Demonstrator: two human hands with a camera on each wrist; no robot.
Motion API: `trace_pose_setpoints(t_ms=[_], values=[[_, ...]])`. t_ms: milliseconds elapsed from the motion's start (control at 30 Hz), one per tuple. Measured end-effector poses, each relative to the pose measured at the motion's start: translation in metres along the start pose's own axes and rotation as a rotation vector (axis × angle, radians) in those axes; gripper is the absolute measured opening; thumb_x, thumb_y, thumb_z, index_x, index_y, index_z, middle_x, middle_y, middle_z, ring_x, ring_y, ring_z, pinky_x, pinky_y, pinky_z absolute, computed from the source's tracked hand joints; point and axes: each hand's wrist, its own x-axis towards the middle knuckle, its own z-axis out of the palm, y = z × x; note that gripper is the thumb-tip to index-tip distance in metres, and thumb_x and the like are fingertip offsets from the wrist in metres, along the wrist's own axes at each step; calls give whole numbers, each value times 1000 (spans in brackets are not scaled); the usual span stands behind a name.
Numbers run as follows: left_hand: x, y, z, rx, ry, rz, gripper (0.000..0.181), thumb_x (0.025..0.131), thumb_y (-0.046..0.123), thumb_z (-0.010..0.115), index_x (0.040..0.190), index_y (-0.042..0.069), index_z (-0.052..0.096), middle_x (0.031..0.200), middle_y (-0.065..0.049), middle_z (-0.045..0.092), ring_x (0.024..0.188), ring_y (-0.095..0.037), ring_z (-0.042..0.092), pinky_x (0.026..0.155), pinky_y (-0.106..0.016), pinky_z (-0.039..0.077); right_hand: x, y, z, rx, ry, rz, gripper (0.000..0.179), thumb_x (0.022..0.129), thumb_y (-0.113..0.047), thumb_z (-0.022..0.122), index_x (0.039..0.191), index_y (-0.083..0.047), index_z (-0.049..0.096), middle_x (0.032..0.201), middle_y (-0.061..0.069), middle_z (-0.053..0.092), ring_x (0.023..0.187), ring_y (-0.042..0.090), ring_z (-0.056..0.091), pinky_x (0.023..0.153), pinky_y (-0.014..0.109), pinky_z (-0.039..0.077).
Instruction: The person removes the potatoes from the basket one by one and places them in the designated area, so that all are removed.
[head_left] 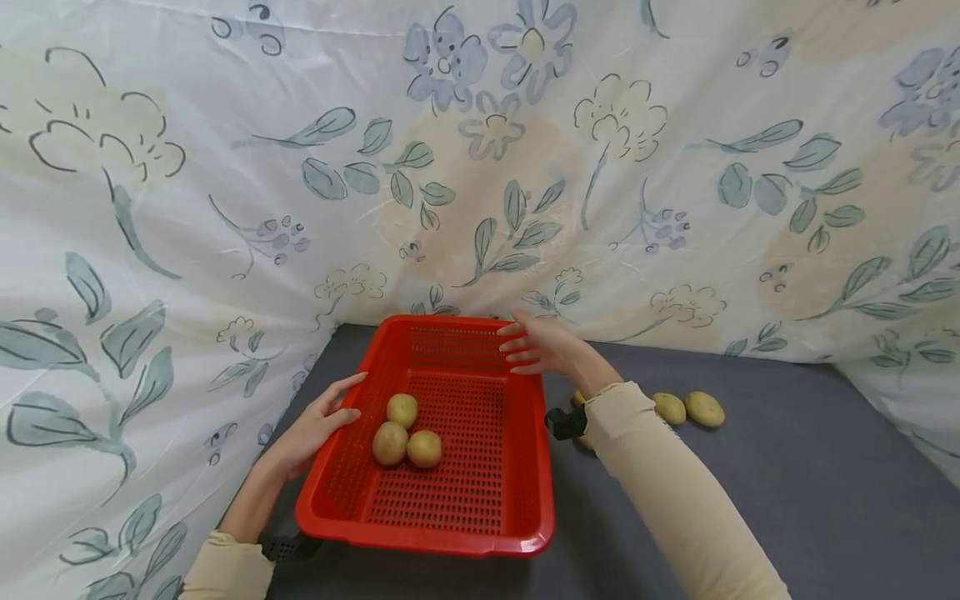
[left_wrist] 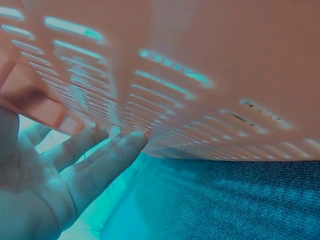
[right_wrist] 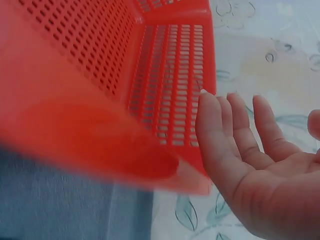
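A red plastic basket (head_left: 525, 450) with slotted walls takes up the middle of the head view. Three potatoes (head_left: 424, 449) lie together on the left part of its floor. Beside its left wall is my left hand (head_left: 309, 435), fingers extended; in the left wrist view the fingertips (left_wrist: 134, 142) are at the slotted outer wall, though firm contact is unclear. My right hand (head_left: 546, 343) is by the far right corner of the basket, palm inward, fingers relaxed and slightly bent, holding nothing. The right wrist view shows its fingers (right_wrist: 209, 120) near the rim.
More potatoes (head_left: 703, 409) lie on the dark grey tabletop (head_left: 810, 467) right of the basket, some partly hidden by my right forearm. Floral cloth (head_left: 525, 167) hangs behind the table and along its left side. A black wrist camera (head_left: 566, 423) sits on my right wrist.
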Motion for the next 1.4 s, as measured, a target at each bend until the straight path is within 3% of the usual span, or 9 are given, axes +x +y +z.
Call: trace_pose_setpoints(t_ms=[367, 567, 767, 900, 1167, 1400], values=[[0, 0, -2, -1, -23, 13, 61, 100, 14, 47, 152, 13, 14, 134, -33, 37, 97, -39, 62, 73, -48, 54, 15, 5, 39, 29, 34, 31, 56, 102, -45, 38, 129, 0, 55, 122, 22, 55, 99, 31, 57, 93, 47, 46], [1, 1, -2, -9, -21, 7, 60, 101, 15, 47, 152, 15, 16, 135, -31, 37, 97, -39, 62, 74, -49, 54, 22, 7, 57, 29, 25, 32, 53, 101, -45, 41, 125, -1, 59, 112, 18, 60, 96, 30, 58, 85, 42, 51], [1, 1, -2, -9, -18, 2, 61, 100, 14, 47, 152, 14, 16, 134, -33, 37, 97, -39, 62, 74, -48, 54, 28, 11, 77, 85, -9, 38, 56, 100, -47, 40, 127, 0, 58, 118, 20, 60, 90, 28, 59, 89, 45, 49], [1, 0, -2, -7, -15, -3, 60, 100, 13, 46, 152, 15, 16, 135, -33, 36, 97, -40, 62, 74, -48, 54, 31, 13, 89, 88, -12, 44, 57, 100, -47, 40, 126, 0, 58, 114, 19, 61, 85, 25, 60, 82, 41, 52], [1, 0, -1, -2, -6, -5, 60, 100, 13, 46, 152, 14, 17, 135, -32, 36, 98, -40, 62, 74, -48, 54, 39, 16, 103, 127, -14, 60, 57, 100, -47, 41, 126, 0, 59, 101, 12, 63, 94, 29, 60, 75, 36, 54], [2, -1, -2, 3, 1, -13, 59, 100, 12, 46, 152, 15, 18, 135, -32, 37, 99, -39, 61, 74, -48, 54, 43, 21, 111, 163, -33, 69, 56, 100, -46, 42, 126, 1, 58, 94, 11, 61, 78, 22, 57, 75, 37, 54]])
